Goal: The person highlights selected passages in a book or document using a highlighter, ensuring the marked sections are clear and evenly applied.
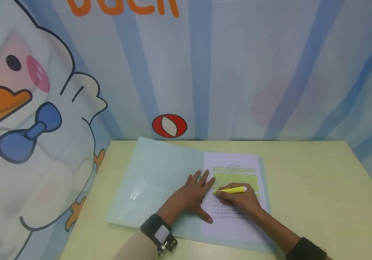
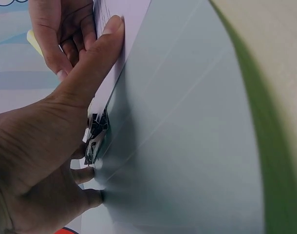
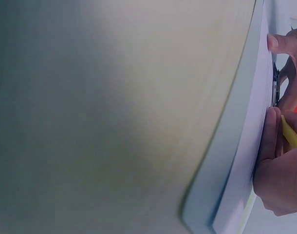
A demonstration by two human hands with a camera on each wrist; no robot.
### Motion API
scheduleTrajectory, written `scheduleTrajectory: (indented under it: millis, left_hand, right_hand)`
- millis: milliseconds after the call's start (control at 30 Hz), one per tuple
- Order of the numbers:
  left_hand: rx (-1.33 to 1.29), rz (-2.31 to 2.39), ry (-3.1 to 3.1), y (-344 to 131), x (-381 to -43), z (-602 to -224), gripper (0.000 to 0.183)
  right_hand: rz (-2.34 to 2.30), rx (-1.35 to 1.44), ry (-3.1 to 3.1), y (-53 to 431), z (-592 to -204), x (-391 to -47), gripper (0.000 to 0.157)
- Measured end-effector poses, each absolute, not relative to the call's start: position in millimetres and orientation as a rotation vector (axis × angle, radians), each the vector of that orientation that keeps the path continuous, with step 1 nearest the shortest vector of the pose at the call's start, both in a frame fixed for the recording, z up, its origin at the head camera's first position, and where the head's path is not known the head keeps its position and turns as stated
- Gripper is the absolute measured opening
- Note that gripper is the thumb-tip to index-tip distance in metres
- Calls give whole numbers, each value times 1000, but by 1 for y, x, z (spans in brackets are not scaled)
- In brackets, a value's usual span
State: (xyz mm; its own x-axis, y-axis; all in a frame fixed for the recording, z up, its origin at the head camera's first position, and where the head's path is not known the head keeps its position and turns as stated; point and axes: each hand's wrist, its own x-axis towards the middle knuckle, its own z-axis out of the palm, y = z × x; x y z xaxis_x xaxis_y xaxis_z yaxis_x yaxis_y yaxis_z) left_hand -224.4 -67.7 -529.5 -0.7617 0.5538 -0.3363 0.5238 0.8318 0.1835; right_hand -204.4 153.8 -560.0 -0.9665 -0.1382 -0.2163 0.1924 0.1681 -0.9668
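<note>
My right hand [image 1: 239, 198] pinches a yellow highlighter [image 1: 234, 190], its tip down at the left edge of the text on a printed sheet [image 1: 234, 229]. Yellow highlighting covers the upper lines; those lower down are plain. With fingers spread, my left hand [image 1: 192, 196] rests across the sheet's left margin and the fold of an open pale folder [image 1: 160, 169]. In the left wrist view, its thumb [image 2: 114, 31] lies on the paper and a dark metal clip [image 2: 96, 126] shows at the folder's fold. The right wrist view shows the highlighter [image 3: 289, 131] partly hidden by fingers.
The folder lies on a light wooden table [image 1: 316, 187]. Behind it hangs a blue-striped cloth backdrop [image 1: 238, 72] with a cartoon duck on the left. Both wrists wear dark bands [image 1: 156, 229]. The folder's left cover is glossy and slightly raised at its edge.
</note>
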Motion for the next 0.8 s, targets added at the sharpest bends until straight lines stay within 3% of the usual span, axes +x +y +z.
scheduleTrajectory:
  millis: [467,800]
  left_hand:
    - [809,84,2637,-68,-225,-533,142]
    - [805,89,2628,-68,-224,-529,141]
  right_hand:
    - [-1749,54,2369,151,-563,-205,20]
    - [-1811,-44,2288,154,-561,-206,29]
